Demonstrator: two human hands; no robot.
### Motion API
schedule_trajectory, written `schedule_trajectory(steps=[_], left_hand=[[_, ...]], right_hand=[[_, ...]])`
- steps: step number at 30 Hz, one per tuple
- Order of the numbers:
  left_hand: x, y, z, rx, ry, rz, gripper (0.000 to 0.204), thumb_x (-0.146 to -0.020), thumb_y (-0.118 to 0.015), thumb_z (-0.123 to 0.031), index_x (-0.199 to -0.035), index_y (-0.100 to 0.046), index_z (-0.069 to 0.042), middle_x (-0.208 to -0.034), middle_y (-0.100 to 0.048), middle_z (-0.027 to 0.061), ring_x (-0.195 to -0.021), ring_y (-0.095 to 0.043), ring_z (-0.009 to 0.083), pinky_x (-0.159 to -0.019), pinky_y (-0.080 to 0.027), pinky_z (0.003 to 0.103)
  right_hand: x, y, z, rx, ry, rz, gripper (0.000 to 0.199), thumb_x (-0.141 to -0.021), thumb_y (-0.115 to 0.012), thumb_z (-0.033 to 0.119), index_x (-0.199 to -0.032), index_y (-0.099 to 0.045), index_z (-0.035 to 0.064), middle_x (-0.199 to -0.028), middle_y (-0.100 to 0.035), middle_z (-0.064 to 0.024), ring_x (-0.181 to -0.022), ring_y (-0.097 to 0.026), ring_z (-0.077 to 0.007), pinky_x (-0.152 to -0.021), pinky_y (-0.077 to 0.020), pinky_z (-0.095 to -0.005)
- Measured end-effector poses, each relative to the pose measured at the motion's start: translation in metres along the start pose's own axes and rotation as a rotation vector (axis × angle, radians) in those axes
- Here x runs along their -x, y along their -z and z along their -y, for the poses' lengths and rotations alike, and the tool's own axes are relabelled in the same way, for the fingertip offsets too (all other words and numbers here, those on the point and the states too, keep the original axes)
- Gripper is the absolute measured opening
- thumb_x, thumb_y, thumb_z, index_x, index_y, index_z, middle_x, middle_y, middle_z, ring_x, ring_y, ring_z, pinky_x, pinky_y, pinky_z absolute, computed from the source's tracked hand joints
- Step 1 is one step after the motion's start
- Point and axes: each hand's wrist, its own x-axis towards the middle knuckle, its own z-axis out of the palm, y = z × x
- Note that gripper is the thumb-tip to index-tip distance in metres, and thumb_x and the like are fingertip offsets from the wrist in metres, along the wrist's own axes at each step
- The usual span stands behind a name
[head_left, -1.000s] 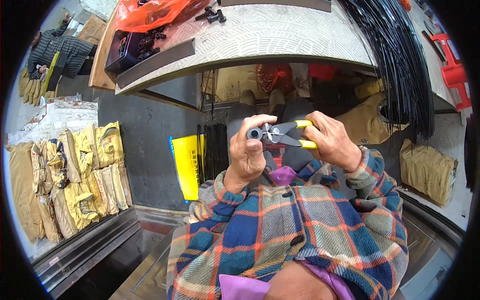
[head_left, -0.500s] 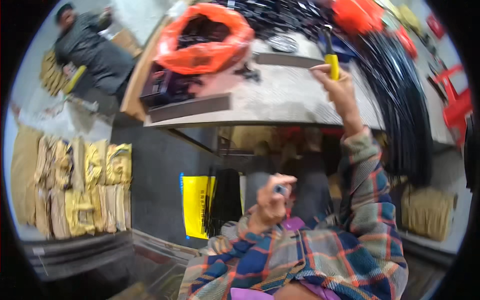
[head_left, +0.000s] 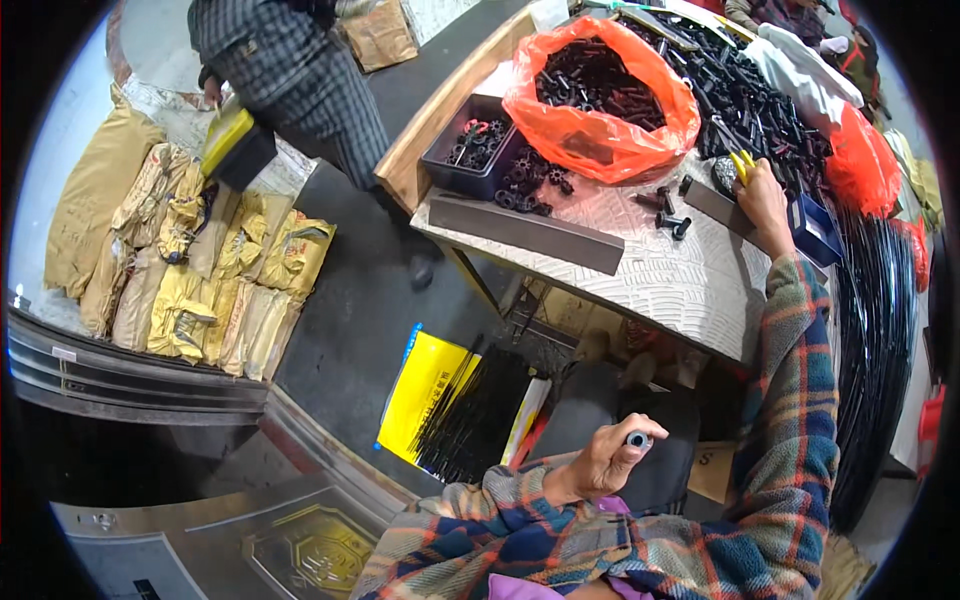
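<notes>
My left hand is closed around a short dark tube, held over my lap with its round open end facing up. Stretched out over the right part of the table, my right hand grips a yellow-handled tool that looks like pliers; its head is hidden. Beside that hand lie a dark flat bar and a small blue box. Several loose black plastic fittings rest on the pale tabletop.
An orange bag of black parts and a dark bin stand on the table. Behind lies a heap of black pieces. Long black strips hang at right. Sacks cover the left floor, where another person carries a yellow-and-black box.
The view has turned, so the table shows further right. My right hand still has the yellow-handled tool, now lower against the tabletop. The other person has come nearer with the box.
</notes>
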Motion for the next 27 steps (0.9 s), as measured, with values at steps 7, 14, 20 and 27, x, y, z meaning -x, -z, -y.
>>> schedule_trajectory(steps=[7, 14, 20, 27], left_hand=[[0.004, -0.004, 0.000, 0.031, 0.039, 0.009, 0.054, -0.092, -0.029, -0.045, -0.100, -0.049, 0.005, -0.063, -0.041, 0.0027, -0.053, -0.036, 0.0080, -0.049, -0.029, 0.024], [0.000, 0.009, -0.007, 0.033, 0.149, -0.129, 0.062, -0.090, -0.026, -0.054, -0.097, -0.051, 0.002, -0.058, -0.042, 0.0000, -0.049, -0.035, 0.0060, -0.046, -0.027, 0.021], [-0.011, -0.012, -0.047, -0.042, 0.199, -0.160, 0.067, -0.086, -0.024, -0.062, -0.092, -0.047, 0.001, -0.062, -0.040, 0.0024, -0.053, -0.038, 0.0090, -0.047, -0.032, 0.022], [0.006, -0.046, -0.054, -0.051, 0.121, -0.106, 0.063, -0.087, -0.025, -0.060, -0.088, -0.046, -0.001, -0.068, -0.045, 0.0017, -0.053, -0.038, 0.0064, -0.046, -0.029, 0.020]], right_hand=[[0.001, -0.005, -0.014, -0.046, 0.003, -0.025, 0.028, -0.082, -0.055, 0.027, -0.092, -0.054, 0.0014, -0.095, -0.051, -0.0155, -0.084, -0.055, -0.0362, -0.070, -0.0433, -0.0449], [0.099, 0.075, 0.047, -1.125, -0.099, 0.057, 0.014, -0.086, -0.055, 0.017, -0.086, -0.058, 0.0025, -0.069, -0.049, 0.0036, -0.059, -0.043, -0.0038, -0.055, -0.0361, -0.0179], [0.247, 0.124, 0.119, -1.533, 0.183, 0.046, 0.007, -0.069, -0.067, -0.001, -0.074, -0.062, 0.0004, -0.090, -0.052, -0.0115, -0.075, -0.051, -0.0164, -0.065, -0.0415, -0.0284], [0.294, 0.138, 0.111, -1.466, 0.195, -0.076, 0.009, -0.074, -0.068, 0.006, -0.076, -0.062, -0.0008, -0.096, -0.050, -0.0119, -0.075, -0.049, -0.0135, -0.066, -0.0409, -0.0250]])
